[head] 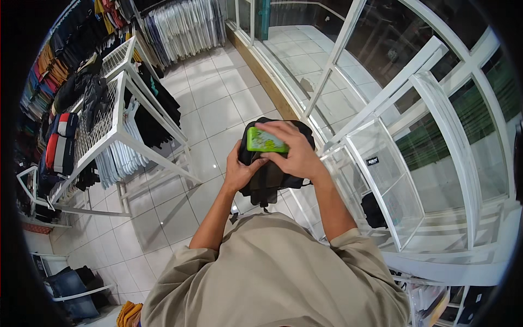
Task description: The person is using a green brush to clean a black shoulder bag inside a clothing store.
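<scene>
A black fabric bag (265, 180) with straps is before me, at the level of my forearms. My left hand (240, 168) grips the left edge of its opening, thumb on the near side. In my right hand (296, 153) is a flat, bright green packet (266, 141) with a printed picture on it. The packet lies over the top of the bag, between my thumb and fingers. What the bag holds is hidden by the packet and my hands.
To the left stands a white metal mesh rack (98, 118) with folded and hanging clothes. Shirts hang on a far rail (184, 34). Glass panes in white frames (339, 77) run along the right, beside a clear display case (384, 184). White floor tiles (212, 106) lie between.
</scene>
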The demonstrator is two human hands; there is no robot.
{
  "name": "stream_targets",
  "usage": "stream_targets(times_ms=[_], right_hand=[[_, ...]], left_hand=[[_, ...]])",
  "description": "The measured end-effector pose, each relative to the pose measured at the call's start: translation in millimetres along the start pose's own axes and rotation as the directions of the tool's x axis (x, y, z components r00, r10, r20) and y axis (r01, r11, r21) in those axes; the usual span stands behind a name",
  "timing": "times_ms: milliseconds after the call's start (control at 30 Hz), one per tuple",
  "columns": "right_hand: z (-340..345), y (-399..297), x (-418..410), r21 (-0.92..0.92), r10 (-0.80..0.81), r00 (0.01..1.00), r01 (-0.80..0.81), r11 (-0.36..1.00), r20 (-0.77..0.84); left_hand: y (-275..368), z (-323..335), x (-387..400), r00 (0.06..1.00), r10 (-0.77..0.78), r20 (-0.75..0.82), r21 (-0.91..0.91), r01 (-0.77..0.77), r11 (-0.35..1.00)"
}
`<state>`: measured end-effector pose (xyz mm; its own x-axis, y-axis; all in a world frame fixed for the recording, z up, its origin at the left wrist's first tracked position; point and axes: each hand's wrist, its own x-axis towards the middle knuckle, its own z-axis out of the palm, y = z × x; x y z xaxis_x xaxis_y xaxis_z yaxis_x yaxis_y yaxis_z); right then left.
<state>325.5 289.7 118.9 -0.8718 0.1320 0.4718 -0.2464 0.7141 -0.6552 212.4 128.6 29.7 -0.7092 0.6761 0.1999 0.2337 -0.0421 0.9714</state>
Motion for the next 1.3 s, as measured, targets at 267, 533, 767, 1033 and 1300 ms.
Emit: stream_targets(times_ms=[267, 533, 767, 1033, 1300], right_hand=[[-42.0, 70.5, -36.6, 0.118, 0.261, 0.965, -0.26, 0.958, 0.011], [-21.1, 28.9, -11.3, 0.049, 0.082, 0.995, -0.084, 0.995, 0.059], [-25.9, 59.0, -35.2, 0.204, 0.271, 0.962, -0.259, 0.944, -0.034], [-13.5, 68.2, -35.7, 0.174, 0.166, 0.979, -0.143, 0.974, -0.121], [-18.1, 70.2, -25.6, 0.402, 0.378, 0.84, -0.214, 0.89, -0.389]], left_hand=[[-6.2, -17.1, -0.5, 0.997, -0.065, 0.03, -0.182, 0.069, 0.981], [-25.6, -7.8, -0.4, 0.999, -0.039, 0.01, -0.147, 0.04, 0.988], [-16.1, -21.4, 3.2, 0.999, -0.032, 0.026, -0.176, 0.036, 0.984], [-24.6, -36.3, 11.8, 0.993, -0.116, -0.031, -0.337, 0.099, 0.936], [-55.7, -64.2, 32.5, 0.996, -0.093, 0.003, -0.346, 0.088, 0.934]])
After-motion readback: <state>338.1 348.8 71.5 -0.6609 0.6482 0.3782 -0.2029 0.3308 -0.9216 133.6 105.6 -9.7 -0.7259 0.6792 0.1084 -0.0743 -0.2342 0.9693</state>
